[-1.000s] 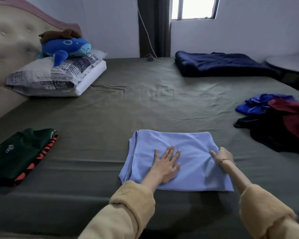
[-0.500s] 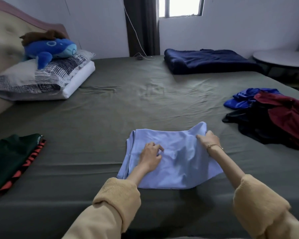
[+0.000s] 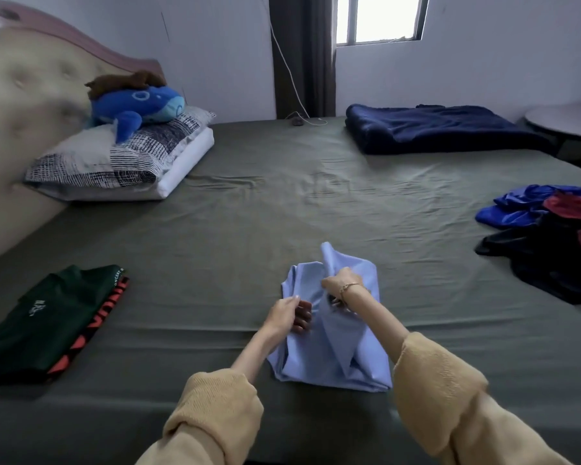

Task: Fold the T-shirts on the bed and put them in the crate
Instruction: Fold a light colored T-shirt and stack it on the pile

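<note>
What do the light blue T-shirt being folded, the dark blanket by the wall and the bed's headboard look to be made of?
The light blue T-shirt looks like thin, smooth knit fabric: it drapes in soft folds with a slight sheen. The folded navy blue blanket seems fleece or plush, judging by its matte, fuzzy surface. The beige tufted headboard appears padded, leather-like or vinyl: dimpled buttons, faint gloss.

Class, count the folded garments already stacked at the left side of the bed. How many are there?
2. A dark green T-shirt lies on top, and a black one with red lettering sits beneath it, only its edge showing. More could be hidden underneath.
</note>
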`<state>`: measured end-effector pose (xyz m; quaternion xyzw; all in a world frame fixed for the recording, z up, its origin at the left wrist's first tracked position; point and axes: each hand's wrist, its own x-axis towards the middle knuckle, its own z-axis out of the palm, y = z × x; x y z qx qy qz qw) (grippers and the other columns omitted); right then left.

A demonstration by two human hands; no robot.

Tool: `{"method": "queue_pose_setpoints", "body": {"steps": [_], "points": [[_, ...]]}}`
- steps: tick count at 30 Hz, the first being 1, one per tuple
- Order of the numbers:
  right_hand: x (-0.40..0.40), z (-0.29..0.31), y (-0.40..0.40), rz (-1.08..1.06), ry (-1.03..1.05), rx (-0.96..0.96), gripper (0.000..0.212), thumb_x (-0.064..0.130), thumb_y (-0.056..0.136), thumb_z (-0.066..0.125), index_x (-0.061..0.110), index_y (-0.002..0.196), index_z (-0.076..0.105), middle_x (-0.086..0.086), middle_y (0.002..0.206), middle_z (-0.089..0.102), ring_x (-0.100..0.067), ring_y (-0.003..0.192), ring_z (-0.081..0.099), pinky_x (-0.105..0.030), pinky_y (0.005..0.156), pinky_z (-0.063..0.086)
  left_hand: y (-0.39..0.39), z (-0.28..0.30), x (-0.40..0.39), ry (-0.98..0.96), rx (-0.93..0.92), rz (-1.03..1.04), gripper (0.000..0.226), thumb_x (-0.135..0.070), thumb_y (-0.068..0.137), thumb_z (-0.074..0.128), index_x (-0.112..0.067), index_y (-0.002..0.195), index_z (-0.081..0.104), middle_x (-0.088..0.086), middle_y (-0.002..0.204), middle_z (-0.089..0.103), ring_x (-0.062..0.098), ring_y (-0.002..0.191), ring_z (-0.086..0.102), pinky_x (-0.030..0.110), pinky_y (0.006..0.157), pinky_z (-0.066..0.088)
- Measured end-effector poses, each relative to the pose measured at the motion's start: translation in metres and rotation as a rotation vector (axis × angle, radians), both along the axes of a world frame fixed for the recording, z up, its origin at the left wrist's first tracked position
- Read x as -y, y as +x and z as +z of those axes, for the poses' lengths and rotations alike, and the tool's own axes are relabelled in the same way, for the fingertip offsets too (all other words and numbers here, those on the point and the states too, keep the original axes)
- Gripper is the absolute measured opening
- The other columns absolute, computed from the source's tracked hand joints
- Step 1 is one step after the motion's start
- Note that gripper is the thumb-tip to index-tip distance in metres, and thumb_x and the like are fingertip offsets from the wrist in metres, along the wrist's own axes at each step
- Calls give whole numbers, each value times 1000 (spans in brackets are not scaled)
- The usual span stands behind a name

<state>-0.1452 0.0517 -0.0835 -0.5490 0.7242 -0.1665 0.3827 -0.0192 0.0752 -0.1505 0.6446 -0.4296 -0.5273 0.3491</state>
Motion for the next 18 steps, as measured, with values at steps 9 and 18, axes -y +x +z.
{"method": "queue_pose_setpoints", "body": {"steps": [9,18], "points": [[-1,-23,29,-14,172,290,22,21,87,46,1,89,55,-14,81,65,-28,63,67,-26,58,54,18,-3,13,-13,38,41,38,-35,91,59,-16,58,61,4,64,59,16,66,53,29,65,41],[14,-31,-8,-35,2,235,16,4,85,43,8,72,52,-10,67,62,-22,55,60,-30,57,51,31,-1,9,-99,388,-48,46,-13,87,57,-16,49,32,2,54,28,13,52,23,24,44,23]]}}
